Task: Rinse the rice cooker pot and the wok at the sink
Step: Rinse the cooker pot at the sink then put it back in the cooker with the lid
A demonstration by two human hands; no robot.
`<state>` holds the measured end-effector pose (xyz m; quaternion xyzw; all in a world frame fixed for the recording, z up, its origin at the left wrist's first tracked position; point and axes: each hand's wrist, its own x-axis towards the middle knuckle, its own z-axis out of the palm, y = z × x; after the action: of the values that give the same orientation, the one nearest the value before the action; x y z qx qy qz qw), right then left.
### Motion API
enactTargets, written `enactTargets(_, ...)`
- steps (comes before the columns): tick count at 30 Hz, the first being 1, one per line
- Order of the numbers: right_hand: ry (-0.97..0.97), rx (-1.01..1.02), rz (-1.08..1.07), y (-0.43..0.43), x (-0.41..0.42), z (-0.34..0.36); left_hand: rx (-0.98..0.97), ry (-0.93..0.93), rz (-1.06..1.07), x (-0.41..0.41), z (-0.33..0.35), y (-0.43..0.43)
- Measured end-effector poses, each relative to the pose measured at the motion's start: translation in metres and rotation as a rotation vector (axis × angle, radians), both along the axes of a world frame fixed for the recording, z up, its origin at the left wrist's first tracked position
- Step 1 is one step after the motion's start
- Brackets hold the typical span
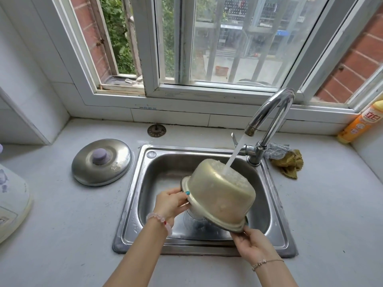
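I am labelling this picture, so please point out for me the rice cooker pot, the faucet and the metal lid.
rice cooker pot [219, 191]: head view, on its upturned outer side wall.
faucet [275, 104]: head view, on the curved spout.
metal lid [116, 162]: head view, on the dome right of the knob.

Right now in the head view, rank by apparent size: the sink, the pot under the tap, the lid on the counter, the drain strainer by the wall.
1. Sink
2. Pot and lid: look alike, and the pot is tilted, so I won't rank them.
3. Drain strainer
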<state>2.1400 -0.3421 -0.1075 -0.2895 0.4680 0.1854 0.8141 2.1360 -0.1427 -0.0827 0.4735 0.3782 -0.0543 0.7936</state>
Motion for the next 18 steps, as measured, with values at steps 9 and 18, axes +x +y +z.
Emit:
enactTargets(9, -0.170, -0.220, 0.089, 0.002, -0.006, 0.009, -0.070, 0.104, 0.000, -0.020, -0.026, 0.002)
enactTargets(18, -0.458, -0.505, 0.273, 0.002, -0.005, 0.035, -0.114, 0.172, -0.020, -0.017, -0.049, -0.011)
